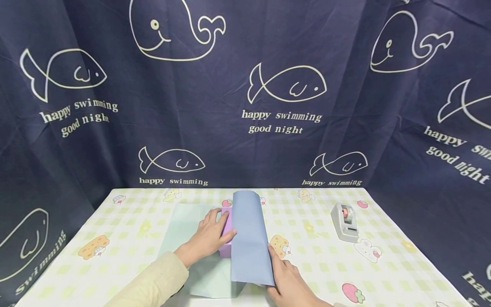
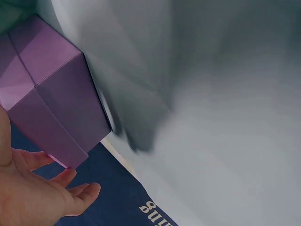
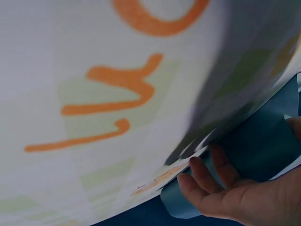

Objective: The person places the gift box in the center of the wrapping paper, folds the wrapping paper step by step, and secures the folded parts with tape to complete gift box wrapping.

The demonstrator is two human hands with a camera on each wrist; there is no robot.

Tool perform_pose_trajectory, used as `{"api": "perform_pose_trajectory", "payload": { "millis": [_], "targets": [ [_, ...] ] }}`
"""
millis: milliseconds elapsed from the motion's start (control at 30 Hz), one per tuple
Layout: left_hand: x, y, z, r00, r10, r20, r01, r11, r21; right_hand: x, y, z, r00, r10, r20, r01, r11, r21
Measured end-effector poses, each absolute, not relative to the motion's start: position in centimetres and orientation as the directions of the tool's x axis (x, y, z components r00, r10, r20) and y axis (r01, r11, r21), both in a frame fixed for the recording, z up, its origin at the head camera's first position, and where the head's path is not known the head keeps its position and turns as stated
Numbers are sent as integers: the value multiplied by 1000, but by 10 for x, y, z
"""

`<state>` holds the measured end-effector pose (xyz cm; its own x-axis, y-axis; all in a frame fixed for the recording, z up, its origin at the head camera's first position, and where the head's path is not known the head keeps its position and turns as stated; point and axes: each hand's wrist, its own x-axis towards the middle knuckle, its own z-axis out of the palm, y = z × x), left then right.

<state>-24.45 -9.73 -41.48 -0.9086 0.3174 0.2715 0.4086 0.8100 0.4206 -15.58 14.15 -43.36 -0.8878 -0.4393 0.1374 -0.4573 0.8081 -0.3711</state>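
Wrapping seems in hand: at the lower centre of the head view, the left hand (image 1: 205,235) rests loosely spread fingers on the purple box (image 1: 225,251), while the right hand's (image 1: 288,278) relaxed, ungripping fingers touch the blue paper's (image 1: 250,238) right edge. Next probably calls for drawing the paper snugly over the steadied box.

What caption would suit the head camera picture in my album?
Left hand on a purple box, right hand at the edge of blue paper, fish-print cloth behind.
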Motion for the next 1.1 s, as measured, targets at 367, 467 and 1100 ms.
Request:
{"api": "perform_pose_trajectory", "payload": {
  "millis": [367, 467, 1100],
  "targets": [
    [-245, -98, -414, -914, 317, 254, 400, 815, 420, -155, 144, -432, -910, -406, 87, -401, 803, -441],
    [-245, -98, -414, -911, 317, 264, 404, 817, 412, -155, 144, -431, -905, -417, 86, -409, 795, -448],
    [-245, -98, -414, -901, 344, 264, 425, 823, 377, -161, 156, -419, -851, -451, 268, -524, 761, -383]
  ]
}}
